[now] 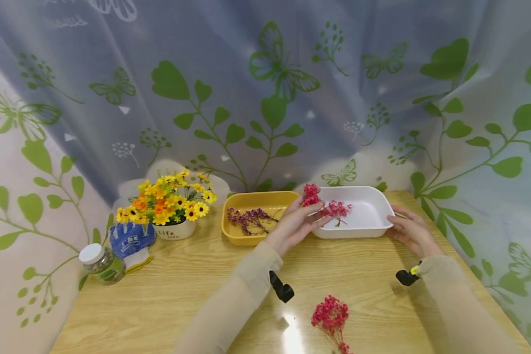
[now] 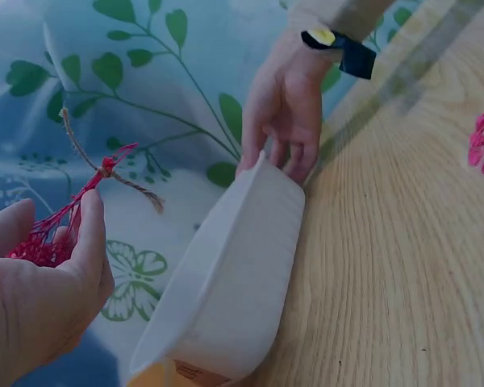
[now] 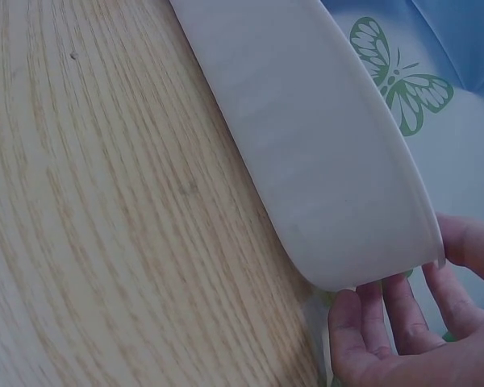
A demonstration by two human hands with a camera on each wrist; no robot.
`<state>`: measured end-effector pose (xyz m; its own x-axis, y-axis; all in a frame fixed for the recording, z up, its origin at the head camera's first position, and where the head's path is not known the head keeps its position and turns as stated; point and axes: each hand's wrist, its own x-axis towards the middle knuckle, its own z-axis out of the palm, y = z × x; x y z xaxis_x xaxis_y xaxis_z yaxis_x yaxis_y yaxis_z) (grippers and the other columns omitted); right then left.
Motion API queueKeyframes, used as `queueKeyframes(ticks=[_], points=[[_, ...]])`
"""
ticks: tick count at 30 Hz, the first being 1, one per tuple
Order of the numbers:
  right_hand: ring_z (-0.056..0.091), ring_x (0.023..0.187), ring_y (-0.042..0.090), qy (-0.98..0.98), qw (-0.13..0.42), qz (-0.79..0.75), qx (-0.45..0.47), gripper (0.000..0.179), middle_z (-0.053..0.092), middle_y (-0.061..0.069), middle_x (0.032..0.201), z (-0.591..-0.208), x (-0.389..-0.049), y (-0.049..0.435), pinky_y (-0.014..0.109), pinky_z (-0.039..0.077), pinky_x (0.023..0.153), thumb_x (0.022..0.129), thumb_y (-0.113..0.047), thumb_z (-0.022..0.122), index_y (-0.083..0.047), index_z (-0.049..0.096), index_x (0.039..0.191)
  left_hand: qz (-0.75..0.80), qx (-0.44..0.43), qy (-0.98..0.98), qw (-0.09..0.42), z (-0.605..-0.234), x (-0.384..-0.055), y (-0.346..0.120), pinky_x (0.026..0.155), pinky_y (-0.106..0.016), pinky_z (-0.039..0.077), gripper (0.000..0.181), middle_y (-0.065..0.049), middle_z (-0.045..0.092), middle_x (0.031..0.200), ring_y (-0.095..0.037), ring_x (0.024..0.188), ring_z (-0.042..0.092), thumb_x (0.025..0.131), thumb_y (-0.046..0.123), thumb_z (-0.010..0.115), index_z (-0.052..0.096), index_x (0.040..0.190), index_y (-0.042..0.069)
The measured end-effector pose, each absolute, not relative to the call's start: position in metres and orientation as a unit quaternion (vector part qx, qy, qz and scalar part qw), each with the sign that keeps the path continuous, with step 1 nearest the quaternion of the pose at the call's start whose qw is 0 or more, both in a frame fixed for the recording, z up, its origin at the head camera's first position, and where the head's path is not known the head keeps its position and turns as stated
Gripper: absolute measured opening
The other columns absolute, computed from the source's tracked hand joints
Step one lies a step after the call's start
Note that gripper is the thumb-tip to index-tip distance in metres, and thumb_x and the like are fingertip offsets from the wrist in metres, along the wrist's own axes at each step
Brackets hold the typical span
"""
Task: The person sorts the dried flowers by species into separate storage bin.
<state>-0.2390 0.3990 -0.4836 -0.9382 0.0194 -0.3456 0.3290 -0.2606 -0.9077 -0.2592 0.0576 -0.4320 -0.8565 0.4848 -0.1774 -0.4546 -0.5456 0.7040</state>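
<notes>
My left hand [image 1: 297, 221] holds a bunch of pink dried flowers [image 1: 310, 195]. In the left wrist view its thin stems, tied with brown twine [image 2: 107, 167], stick out past the fingertips. A second pink flower cluster [image 1: 338, 209] overlaps the inside of the white tray [image 1: 366, 232] in the head view. My right hand [image 1: 412, 231] grips the tray's right end, with fingers curled against the outer wall [image 3: 306, 161] near the rim. Another pink flower bunch [image 1: 330, 314] lies on the table at the front.
Left of the white tray stands a yellow tray [image 1: 243, 241] containing purple dried flowers [image 1: 250, 220]. Farther left are a potted yellow flower arrangement [image 1: 173, 231], a blue-and-white glove [image 1: 132, 241] and a white-lidded jar [image 1: 102, 264]. A patterned curtain [image 1: 230, 49] hangs behind the wooden table [image 1: 181, 295].
</notes>
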Motion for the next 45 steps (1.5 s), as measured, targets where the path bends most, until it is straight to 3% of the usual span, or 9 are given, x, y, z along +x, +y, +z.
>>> queueKeyframes(ticks=[4,12,17,19,22,26,31,38,45], points=[[0.074,0.093,0.003,0.602,0.102,-0.779,0.143,0.039,0.076,-0.014,0.097,-0.482,-0.241,0.400,0.023,0.062,0.085,0.105,-0.009,0.063,-0.023,0.051,0.139,0.877,0.014,0.399,0.267,-0.435,-0.270,0.071,0.123,-0.056,0.044,0.062,-0.010,0.056,0.135,-0.031,0.127,0.059,0.105,0.000,0.059,0.042,0.162,0.019],[0.074,0.092,0.005,0.601,0.096,-0.781,0.141,0.035,0.077,-0.013,0.096,-0.482,-0.241,0.402,0.024,0.063,0.084,0.105,-0.008,0.063,-0.022,0.053,0.136,0.873,0.003,0.398,0.281,-0.439,-0.290,0.093,0.119,-0.057,0.048,0.039,-0.007,0.062,0.109,-0.031,0.118,0.059,0.106,0.009,0.061,0.059,0.145,0.017],[0.073,0.091,0.004,0.598,0.091,-0.784,0.141,0.029,0.077,-0.012,0.097,-0.486,-0.239,0.400,0.024,0.062,0.084,0.106,-0.008,0.062,-0.024,0.057,0.130,0.871,-0.033,0.397,0.286,-0.441,-0.298,0.108,0.119,-0.062,0.044,0.038,-0.015,0.059,0.125,-0.048,0.143,0.048,0.106,0.016,0.064,0.056,0.143,0.013],[0.073,0.092,0.004,0.597,0.092,-0.783,0.147,0.030,0.077,-0.013,0.097,-0.487,-0.239,0.397,0.024,0.061,0.085,0.105,-0.009,0.063,-0.024,0.056,0.130,0.870,-0.050,0.395,0.289,-0.444,-0.300,0.110,0.120,-0.065,0.042,0.043,-0.018,0.053,0.142,-0.056,0.149,0.039,0.107,0.018,0.063,0.053,0.148,0.011],[0.073,0.092,0.003,0.599,0.096,-0.780,0.155,0.038,0.077,-0.014,0.096,-0.491,-0.239,0.392,0.024,0.061,0.086,0.104,-0.009,0.065,-0.021,0.053,0.138,0.866,-0.062,0.393,0.301,-0.450,-0.300,0.109,0.122,-0.070,0.036,0.057,-0.022,0.027,0.168,-0.065,0.150,0.029,0.107,0.026,0.061,0.042,0.160,0.015],[0.073,0.091,0.002,0.603,0.100,-0.776,0.154,0.041,0.077,-0.015,0.096,-0.493,-0.239,0.391,0.023,0.060,0.086,0.105,-0.009,0.063,-0.020,0.049,0.142,0.863,-0.052,0.396,0.310,-0.453,-0.298,0.104,0.123,-0.074,0.031,0.069,-0.024,0.006,0.176,-0.071,0.148,0.025,0.107,0.036,0.060,0.029,0.167,0.024],[0.072,0.092,0.001,0.609,0.100,-0.773,0.148,0.040,0.076,-0.016,0.096,-0.493,-0.238,0.391,0.023,0.060,0.084,0.107,-0.010,0.061,-0.020,0.048,0.143,0.863,-0.034,0.400,0.306,-0.451,-0.295,0.100,0.122,-0.075,0.030,0.071,-0.026,0.020,0.173,-0.070,0.148,0.027,0.105,0.040,0.061,0.031,0.166,0.021],[0.073,0.092,0.001,0.605,0.100,-0.775,0.152,0.039,0.076,-0.016,0.096,-0.490,-0.239,0.394,0.023,0.060,0.085,0.106,-0.010,0.062,-0.022,0.049,0.142,0.863,-0.010,0.395,0.315,-0.444,-0.284,0.089,0.123,-0.074,0.031,0.067,-0.026,0.025,0.172,-0.066,0.150,0.029,0.106,0.043,0.056,0.036,0.164,0.015],[0.073,0.094,0.001,0.605,0.103,-0.774,0.155,0.064,0.077,-0.017,0.095,-0.484,-0.240,0.398,0.022,0.061,0.085,0.105,-0.013,0.064,-0.017,0.033,0.162,0.834,0.061,0.409,0.367,-0.433,-0.252,0.065,0.127,-0.066,0.032,0.058,-0.025,0.039,0.166,-0.051,0.154,0.036,0.110,0.041,0.048,0.042,0.160,0.012]])
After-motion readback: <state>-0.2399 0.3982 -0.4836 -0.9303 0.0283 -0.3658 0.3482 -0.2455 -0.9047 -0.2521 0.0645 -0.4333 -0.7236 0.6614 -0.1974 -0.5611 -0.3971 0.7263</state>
